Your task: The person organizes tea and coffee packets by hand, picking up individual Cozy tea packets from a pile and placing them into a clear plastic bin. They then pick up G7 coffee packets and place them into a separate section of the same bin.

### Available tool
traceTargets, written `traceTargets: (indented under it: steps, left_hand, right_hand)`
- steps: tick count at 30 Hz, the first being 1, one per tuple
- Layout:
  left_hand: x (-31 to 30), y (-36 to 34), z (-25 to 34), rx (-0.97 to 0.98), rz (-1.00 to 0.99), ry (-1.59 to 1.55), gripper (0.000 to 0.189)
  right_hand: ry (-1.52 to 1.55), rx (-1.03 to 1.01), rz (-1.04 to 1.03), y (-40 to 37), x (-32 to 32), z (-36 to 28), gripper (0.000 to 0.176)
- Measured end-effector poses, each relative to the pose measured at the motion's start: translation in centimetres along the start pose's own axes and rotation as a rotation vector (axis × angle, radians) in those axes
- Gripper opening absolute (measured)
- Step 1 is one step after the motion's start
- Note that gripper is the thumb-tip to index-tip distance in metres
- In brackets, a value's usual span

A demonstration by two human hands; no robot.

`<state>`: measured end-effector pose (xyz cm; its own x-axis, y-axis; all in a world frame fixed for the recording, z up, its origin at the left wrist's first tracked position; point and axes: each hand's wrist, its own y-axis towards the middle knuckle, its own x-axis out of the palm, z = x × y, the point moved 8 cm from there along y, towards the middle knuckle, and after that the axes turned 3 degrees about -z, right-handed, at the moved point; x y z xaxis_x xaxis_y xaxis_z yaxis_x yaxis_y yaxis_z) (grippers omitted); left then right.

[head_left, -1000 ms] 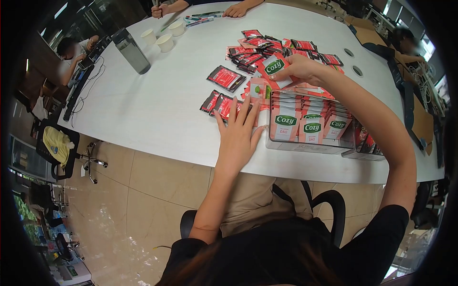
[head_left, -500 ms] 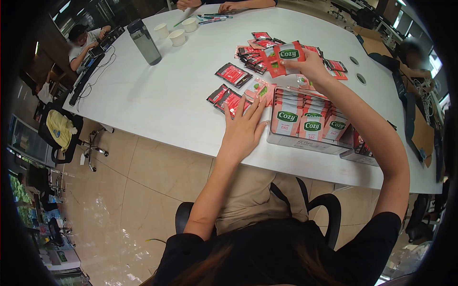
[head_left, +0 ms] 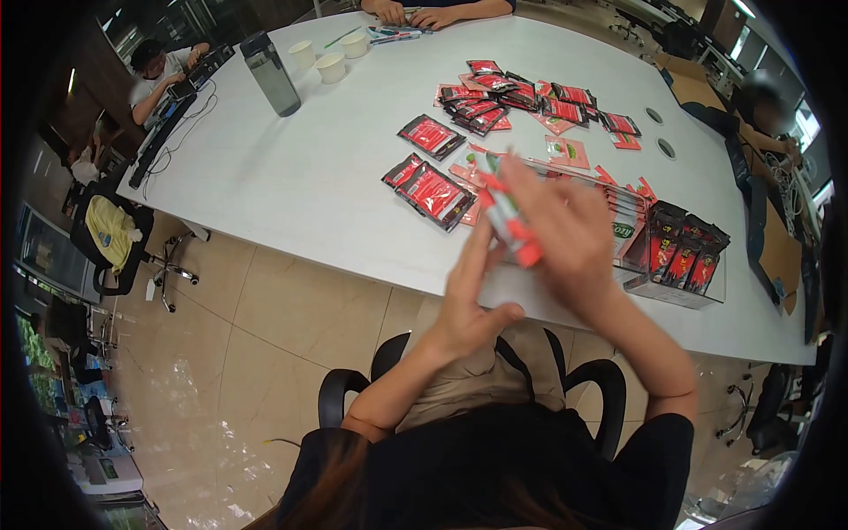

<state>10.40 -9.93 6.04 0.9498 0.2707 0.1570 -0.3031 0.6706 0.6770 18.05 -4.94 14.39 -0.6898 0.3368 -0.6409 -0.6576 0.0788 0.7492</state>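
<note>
My right hand (head_left: 574,238), slightly blurred, grips red-and-white tea sachets (head_left: 507,212) that are tilted nearly edge-on. Close beside their left edge is my left hand (head_left: 468,305), its fingers stretched and its thumb apart. Behind my right hand stands a clear box of Cozy tea sachets (head_left: 627,225), mostly hidden by it. A second clear box (head_left: 680,291) to its right holds black-and-red sachets (head_left: 680,252). On the table left of my hands lie black-and-red sachets (head_left: 433,193), with another small stack (head_left: 430,136) just beyond.
A loose pile of sachets (head_left: 481,106) spreads over the white table (head_left: 353,177). Farther left stand a grey bottle (head_left: 270,75) and several paper cups (head_left: 331,68). Across the table, a person's hands (head_left: 411,15) are near some pens (head_left: 397,35). Cardboard (head_left: 760,212) lines the right edge.
My right hand has brought the sachets from above the pile down toward me, turning them edge-on. My left hand has lifted off the table sachets and moved right, beside them.
</note>
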Motion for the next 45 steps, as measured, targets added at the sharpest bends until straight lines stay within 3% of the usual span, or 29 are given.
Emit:
traceTargets:
  steps: [3,7,11,16,19,22,23,24,25,28,29,32,36,37,40,41,45]
  left_hand:
    - [1.5,-1.6,0.8,0.002,-0.107,0.011,0.062]
    - [-1.1,-1.7,-0.4,-0.309,0.278,-0.288,0.041]
    - [-3.2,-2.4,-1.6,-0.291,0.32,-0.191,0.035]
    - [-4.1,-2.5,-2.2,-0.244,0.296,-0.161,0.025]
    - [-3.1,-2.9,-1.6,-0.297,0.142,-0.17,0.026]
    - [-3.3,-3.8,-2.7,-0.323,-0.111,-0.015,0.029]
    - [-3.1,-3.8,-2.0,-0.262,-0.159,0.023,0.033]
    - [-3.6,-3.7,-2.3,-0.287,-0.087,-0.049,0.034]
    - [-3.9,-3.6,-2.7,-0.312,-0.014,-0.122,0.035]
    - [-5.3,-2.3,-3.1,-0.304,0.135,-0.103,0.032]
    - [-5.7,-1.7,-3.5,-0.304,0.143,-0.089,0.03]
    - [-6.1,0.1,-4.5,-0.311,0.105,-0.054,0.03]
    - [-6.8,0.6,-6.1,-0.432,0.122,-0.07,0.034]
    - [-7.1,0.4,-6.5,-0.465,0.148,-0.117,0.035]
    - [-7.4,0.3,-6.4,-0.474,0.161,-0.146,0.035]
    - [-7.4,0.1,-6.7,-0.489,0.116,-0.12,0.035]
    - [-7.0,0.1,-6.9,-0.549,0.105,-0.16,0.035]
  right_hand:
    - [-0.005,0.102,-0.057,-1.3,1.1,-3.6,0.052]
    - [0.272,0.242,-0.089,-2.5,2.8,-4.5,0.056]
    - [0.368,0.241,-0.166,-2.9,2.5,-4.3,0.062]
    - [0.354,0.148,0.042,-4.2,0.3,-2.3,0.066]
    - [0.633,0.492,0.067,-4.5,-0.3,0.3,0.065]
    - [0.915,0.735,0.0,-6.2,0.8,1.5,0.057]
    - [0.928,0.727,-0.037,-6.6,0.9,1.8,0.057]
    - [0.94,0.719,-0.077,-6.9,1.0,2.1,0.056]
    - [0.835,0.688,-0.011,-6.7,0.2,2.8,0.045]
    - [0.898,0.911,0.258,-8.1,-0.3,6.0,0.03]
    - [0.803,0.861,0.277,-7.4,-0.7,6.3,0.021]
    - [0.889,0.865,0.178,-6.5,2.1,6.4,0.025]
    - [0.639,0.768,-0.158,-5.4,4.6,5.2,0.032]
    - [0.515,0.63,-0.123,-4.8,4.0,4.8,0.033]
    - [0.28,0.495,-0.029,-3.6,1.4,4.2,0.033]
    - [0.255,0.482,0.024,-3.4,0.7,4.2,0.025]
    - [0.401,0.673,-0.259,-5.8,1.7,5.1,0.016]
